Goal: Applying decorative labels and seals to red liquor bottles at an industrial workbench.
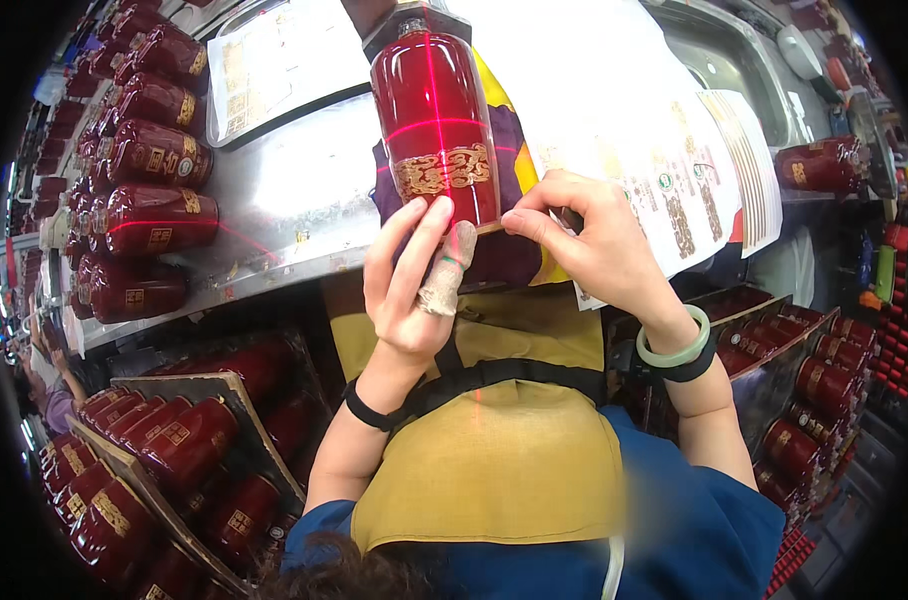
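Note:
A glossy dark red glass bottle [429, 100] lies with its neck pointing away from me, and a gold patterned decal [444, 172] spans its lower body. Red laser lines cross on the glass. My left hand [411, 285] rests its outstretched fingertips on the bottle's near end, just below the decal; one finger wears a beige cloth finger cover [442, 280]. Beside the bottle's near right edge, my right hand [599, 235] has thumb and forefinger pinched together. What lies between them, if anything, is too small to make out. Purple cloth [507, 150] shows around the bottle.
White decal sheets [664, 180] cover the right of the metal table [309, 160]. At the back left stands a tray [274, 80] with another sheet. Red bottles [159, 220] line the left edge; wooden crates [239, 400] of bottles flank me. A metal sink [729, 60] is at far right.

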